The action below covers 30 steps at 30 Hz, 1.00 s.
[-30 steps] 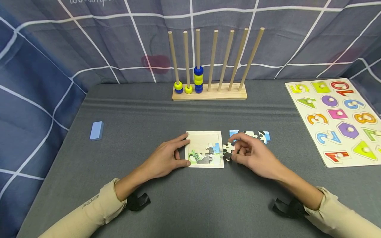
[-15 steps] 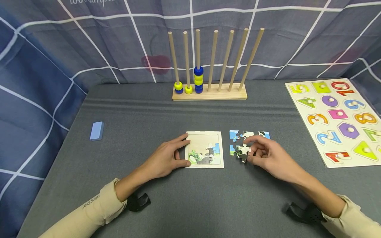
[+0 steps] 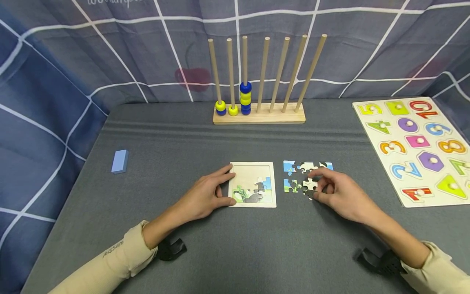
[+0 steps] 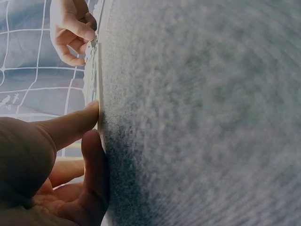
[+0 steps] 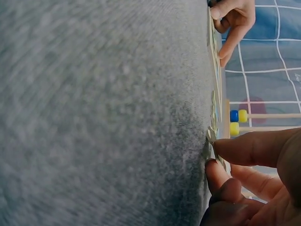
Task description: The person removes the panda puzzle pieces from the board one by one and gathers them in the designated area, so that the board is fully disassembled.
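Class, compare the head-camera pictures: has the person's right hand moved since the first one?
Yes: in the head view, the right hand has moved rightward, away from the puzzle frame, which has stayed put.

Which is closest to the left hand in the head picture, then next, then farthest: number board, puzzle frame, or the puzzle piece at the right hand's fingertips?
From the left hand:
1. Puzzle frame, touching that hand.
2. Puzzle piece, right of the frame, by the right hand.
3. Number board, at the far right.
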Motion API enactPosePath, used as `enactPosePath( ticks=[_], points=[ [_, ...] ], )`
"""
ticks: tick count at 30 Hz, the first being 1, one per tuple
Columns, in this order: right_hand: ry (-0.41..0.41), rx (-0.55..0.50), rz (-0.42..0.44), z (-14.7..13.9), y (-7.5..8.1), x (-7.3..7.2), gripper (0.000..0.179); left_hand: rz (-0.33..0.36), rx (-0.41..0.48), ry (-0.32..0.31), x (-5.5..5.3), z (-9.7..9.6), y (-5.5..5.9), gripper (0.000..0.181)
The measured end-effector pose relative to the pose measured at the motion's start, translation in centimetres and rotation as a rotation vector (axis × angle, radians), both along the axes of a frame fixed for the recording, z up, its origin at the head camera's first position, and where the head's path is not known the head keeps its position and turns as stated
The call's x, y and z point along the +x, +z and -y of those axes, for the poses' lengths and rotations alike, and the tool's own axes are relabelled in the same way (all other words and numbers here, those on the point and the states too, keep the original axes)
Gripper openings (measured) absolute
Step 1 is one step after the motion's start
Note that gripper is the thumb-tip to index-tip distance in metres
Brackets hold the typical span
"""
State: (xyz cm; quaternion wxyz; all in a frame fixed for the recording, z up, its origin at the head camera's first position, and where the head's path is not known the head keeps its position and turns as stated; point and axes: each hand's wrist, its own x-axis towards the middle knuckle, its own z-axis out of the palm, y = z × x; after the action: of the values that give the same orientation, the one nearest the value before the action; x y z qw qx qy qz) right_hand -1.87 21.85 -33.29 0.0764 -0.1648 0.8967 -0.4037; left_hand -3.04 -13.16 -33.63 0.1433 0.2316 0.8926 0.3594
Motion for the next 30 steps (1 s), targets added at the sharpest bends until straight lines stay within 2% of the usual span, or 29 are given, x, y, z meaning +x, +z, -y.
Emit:
enactPosePath(
  ticks=[5, 9, 23, 30],
  points=[
    [-0.03, 0.112, -0.042, 0.19, 0.05, -0.08, 0.038, -0.004, -0.008, 0.001, 0.07, -0.01, 0.04, 0.07],
    [-0.032, 0.153, -0.068, 0.23, -0.05, -0.05, 0.038, 0.0, -0.016, 0.002, 0.09, -0.07, 0.09, 0.07],
    [-0.036, 0.158, -0.044, 0.15, -0.28, 0.0, 0.039, 0.005, -0.014, 0.003, 0.09, -0.13, 0.15, 0.07],
    [-0.022, 0.139, -0.06, 0.23, -0.05, 0.09, 0.04, 0.004, -0.006, -0.002, 0.05, -0.05, 0.1, 0.07]
  ],
)
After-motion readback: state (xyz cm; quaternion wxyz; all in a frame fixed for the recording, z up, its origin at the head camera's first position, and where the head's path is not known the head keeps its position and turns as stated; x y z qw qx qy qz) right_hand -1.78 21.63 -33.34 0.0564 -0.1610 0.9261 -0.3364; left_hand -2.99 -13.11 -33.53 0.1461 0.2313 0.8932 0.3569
